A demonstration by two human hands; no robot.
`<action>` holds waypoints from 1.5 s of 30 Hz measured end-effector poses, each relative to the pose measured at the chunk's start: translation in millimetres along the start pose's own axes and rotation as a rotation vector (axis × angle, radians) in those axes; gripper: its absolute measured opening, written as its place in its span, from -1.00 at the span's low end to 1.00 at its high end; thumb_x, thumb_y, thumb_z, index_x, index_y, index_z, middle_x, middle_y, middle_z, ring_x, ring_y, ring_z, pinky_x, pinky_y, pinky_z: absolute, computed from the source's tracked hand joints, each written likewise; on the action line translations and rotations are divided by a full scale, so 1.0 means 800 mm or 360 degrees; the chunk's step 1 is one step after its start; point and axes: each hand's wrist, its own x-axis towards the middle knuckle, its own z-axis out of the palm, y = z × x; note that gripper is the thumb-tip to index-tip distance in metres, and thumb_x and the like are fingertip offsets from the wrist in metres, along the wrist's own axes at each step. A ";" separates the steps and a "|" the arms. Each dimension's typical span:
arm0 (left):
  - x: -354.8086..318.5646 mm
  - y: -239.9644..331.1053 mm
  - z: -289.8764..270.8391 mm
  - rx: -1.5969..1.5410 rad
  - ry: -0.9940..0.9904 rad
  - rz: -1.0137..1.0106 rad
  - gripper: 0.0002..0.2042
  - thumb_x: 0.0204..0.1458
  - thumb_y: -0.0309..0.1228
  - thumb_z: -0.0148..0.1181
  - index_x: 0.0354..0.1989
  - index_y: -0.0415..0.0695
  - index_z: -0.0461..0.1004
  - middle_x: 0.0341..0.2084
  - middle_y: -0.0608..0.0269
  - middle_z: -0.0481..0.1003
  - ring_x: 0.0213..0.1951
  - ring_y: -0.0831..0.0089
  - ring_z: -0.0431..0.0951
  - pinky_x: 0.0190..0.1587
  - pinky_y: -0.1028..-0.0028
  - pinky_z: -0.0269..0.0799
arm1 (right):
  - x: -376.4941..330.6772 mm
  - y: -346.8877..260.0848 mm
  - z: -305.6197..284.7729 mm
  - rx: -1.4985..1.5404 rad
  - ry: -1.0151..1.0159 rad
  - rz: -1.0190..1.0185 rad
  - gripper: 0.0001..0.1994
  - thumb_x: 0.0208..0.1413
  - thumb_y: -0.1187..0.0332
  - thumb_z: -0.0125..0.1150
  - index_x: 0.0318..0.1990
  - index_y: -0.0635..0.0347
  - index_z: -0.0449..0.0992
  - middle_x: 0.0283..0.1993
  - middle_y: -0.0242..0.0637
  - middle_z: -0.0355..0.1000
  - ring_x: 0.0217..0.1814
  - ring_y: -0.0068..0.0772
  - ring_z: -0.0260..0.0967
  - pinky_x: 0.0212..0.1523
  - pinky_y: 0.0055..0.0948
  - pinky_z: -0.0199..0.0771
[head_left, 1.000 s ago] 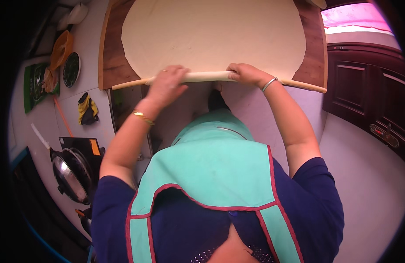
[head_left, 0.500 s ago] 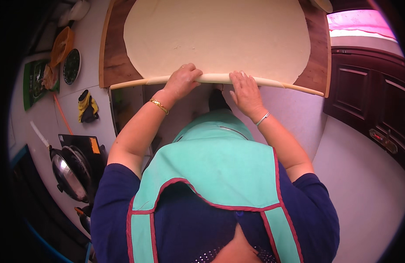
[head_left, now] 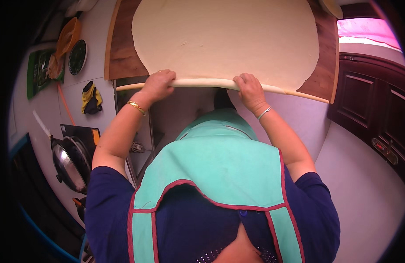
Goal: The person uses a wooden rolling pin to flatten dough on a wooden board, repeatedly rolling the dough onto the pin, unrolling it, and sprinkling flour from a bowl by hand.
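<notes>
A wide, thin sheet of pale dough (head_left: 224,39) lies over a brown wooden board (head_left: 126,59). Along the board's near edge, the dough's near border is wrapped round a long wooden rolling pin (head_left: 307,95), whose bare ends stick out on both sides. My left hand (head_left: 158,86), with a gold bracelet at the wrist, is closed round the pin left of its middle. Farther right, my right hand (head_left: 250,91) has its fingers curled over the dough-covered pin. The palms and the undersides of the fingers are hidden.
Left of the board are an orange basket (head_left: 68,37), a dark green round dish (head_left: 77,57), yellow-black gloves (head_left: 92,98) and a lidded pan (head_left: 67,164). To the right stands a dark red panelled door (head_left: 358,94). A mint apron (head_left: 211,162) covers my front.
My left hand has slid leftward along the pin, widening the gap between my hands. My right hand's fingers, flatter before, are now more curled. The view has shifted slightly.
</notes>
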 end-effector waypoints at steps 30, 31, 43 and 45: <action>0.163 0.092 0.049 0.0130 0.0655 -0.0251 -0.48 0.20 -0.17 -0.03 0.34 0.01 0.17 0.34 0.20 0.15 0.35 0.16 0.12 0.31 -0.12 -0.06 | 0.107 0.015 0.024 -0.0224 0.0074 0.0120 -0.49 0.15 0.12 0.04 0.22 0.15 0.34 0.33 -0.17 0.23 0.39 -0.10 0.13 0.34 0.08 0.02; 0.189 0.079 0.041 0.0219 0.0589 -0.0290 -0.50 0.20 -0.17 -0.06 0.33 0.03 0.18 0.34 0.20 0.15 0.35 0.16 0.12 0.31 -0.12 -0.05 | 0.129 0.030 0.025 -0.0239 0.0080 0.0122 -0.49 0.15 0.12 0.04 0.22 0.15 0.34 0.33 -0.17 0.23 0.39 -0.10 0.13 0.34 0.08 0.02; 0.197 0.074 0.055 0.0236 0.0368 -0.0272 -0.46 0.17 -0.12 -0.04 0.33 0.05 0.21 0.37 0.27 0.13 0.40 0.20 0.02 0.34 -0.15 -0.20 | 0.131 0.044 0.022 -0.0098 -0.0186 0.0175 -0.44 0.16 0.14 -0.02 0.31 0.12 0.26 0.40 -0.19 0.14 0.47 -0.13 0.01 0.40 0.11 -0.11; 0.278 0.049 0.003 0.0340 0.0385 -0.0328 -0.49 0.17 -0.18 -0.06 0.32 0.03 0.21 0.35 0.23 0.14 0.40 0.17 0.03 0.32 -0.19 -0.13 | 0.210 0.091 0.035 -0.0256 0.0043 0.0261 -0.47 0.16 0.15 -0.03 0.28 0.12 0.30 0.36 -0.18 0.20 0.45 -0.10 0.05 0.38 0.12 -0.08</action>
